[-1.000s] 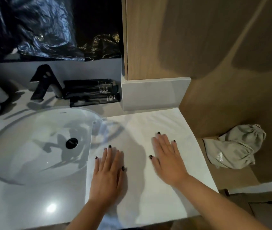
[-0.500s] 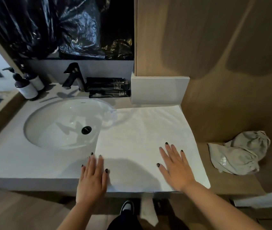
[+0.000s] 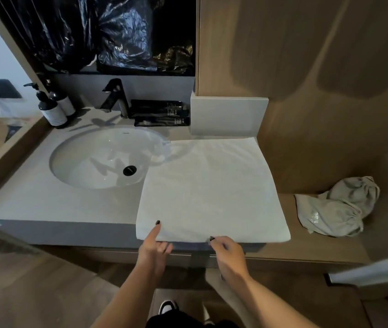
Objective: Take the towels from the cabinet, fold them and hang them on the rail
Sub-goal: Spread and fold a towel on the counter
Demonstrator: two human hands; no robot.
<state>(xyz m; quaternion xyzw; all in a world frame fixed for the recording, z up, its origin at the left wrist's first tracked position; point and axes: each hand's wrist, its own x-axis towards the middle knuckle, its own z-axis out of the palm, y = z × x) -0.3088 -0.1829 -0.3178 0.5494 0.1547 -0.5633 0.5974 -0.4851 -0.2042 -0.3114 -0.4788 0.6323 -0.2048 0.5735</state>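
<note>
While the towel [image 3: 211, 190] lies flat on the right part of the worktop [image 3: 46, 202], just beside the sink [image 3: 98, 159], both hands are placed at its near edge. The left hand [image 3: 152, 249] is seen with the forefinger stretched out onto the cloth near the left corner and the other fingers curled underneath; nothing is gripped by it. The right hand [image 3: 228, 254] is held at the middle of the near hem with fingers bent, and a pinch on the hem seems likely, though the contact is hidden by the knuckles and cannot be told for certain.

The towel is judged to be light, soft and limp: no shape of its own will be kept, and it will sag wherever it is not supported. It appears already doubled, so the layers can slide on each other if only the top one is taken. A hold is best taken at the two near corners, through all layers, so that the edge is lifted evenly and carried over to the far edge by the wall. The smooth worktop offers little friction, and the whole cloth may be dragged rather than folded if it is pulled low. The rail is not shown.
</note>
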